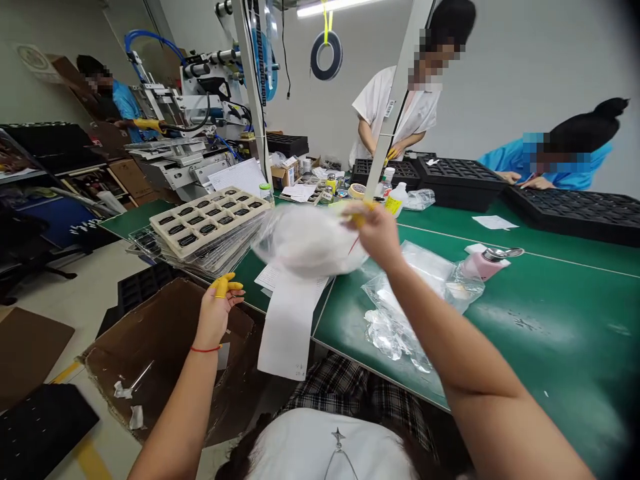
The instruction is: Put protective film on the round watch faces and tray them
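My right hand [377, 230], with yellow on its fingertips, grips the right side of a clear plastic bag [310, 240] with something white in it. Motion blurs the bag, so its contents cannot be made out; a thin red line shows near the fingers. The bag hangs over a white paper sheet [287, 330] that droops past the table's front edge. My left hand [223, 293], wearing yellow finger covers, is held out with loose, parted fingers and nothing in it. It is in front of a cream tray [200, 243] of dark oval pieces, above an open cardboard box [165, 347].
On the green table [550, 300] lie clear plastic bags [395, 333] and a pink pump bottle [483, 263]. Black trays [460, 177] line the back, near two co-workers. A white post [387, 127] rises from the table. A machine [200, 113] and another person are at left.
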`<action>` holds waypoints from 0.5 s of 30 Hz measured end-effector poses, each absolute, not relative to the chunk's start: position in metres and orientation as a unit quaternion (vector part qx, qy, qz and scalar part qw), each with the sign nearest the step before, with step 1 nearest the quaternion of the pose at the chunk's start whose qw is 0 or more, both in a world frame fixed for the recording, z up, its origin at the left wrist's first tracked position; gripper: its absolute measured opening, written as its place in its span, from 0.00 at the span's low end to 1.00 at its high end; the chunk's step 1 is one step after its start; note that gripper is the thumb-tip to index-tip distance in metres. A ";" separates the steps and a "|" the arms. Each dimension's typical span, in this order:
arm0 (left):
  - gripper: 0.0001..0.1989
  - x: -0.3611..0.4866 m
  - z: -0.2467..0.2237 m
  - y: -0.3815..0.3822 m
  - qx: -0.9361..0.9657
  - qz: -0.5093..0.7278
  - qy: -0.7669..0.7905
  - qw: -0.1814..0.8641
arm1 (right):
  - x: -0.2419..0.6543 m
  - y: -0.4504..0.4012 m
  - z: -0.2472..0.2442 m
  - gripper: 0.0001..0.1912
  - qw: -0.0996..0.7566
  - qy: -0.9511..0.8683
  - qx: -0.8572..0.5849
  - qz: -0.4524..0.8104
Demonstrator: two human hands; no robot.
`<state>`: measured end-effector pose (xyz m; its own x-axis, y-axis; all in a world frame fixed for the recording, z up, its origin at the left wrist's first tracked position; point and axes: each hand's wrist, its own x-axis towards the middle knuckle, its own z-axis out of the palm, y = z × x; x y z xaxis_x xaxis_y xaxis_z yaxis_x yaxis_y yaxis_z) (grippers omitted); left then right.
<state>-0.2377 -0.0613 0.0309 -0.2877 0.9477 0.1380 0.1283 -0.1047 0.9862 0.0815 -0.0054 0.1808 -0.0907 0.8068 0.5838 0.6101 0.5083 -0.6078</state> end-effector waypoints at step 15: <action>0.56 -0.174 -0.057 -0.082 0.523 0.460 0.687 0.209 | 0.124 0.032 0.203 0.05 0.628 -0.595 -0.453 0.216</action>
<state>-0.1741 -0.0815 -0.0574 -0.3665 0.9102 0.1929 0.5257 0.0315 0.8501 0.1241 0.0324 0.2027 0.1981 0.8100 0.5519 0.2687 0.4966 -0.8253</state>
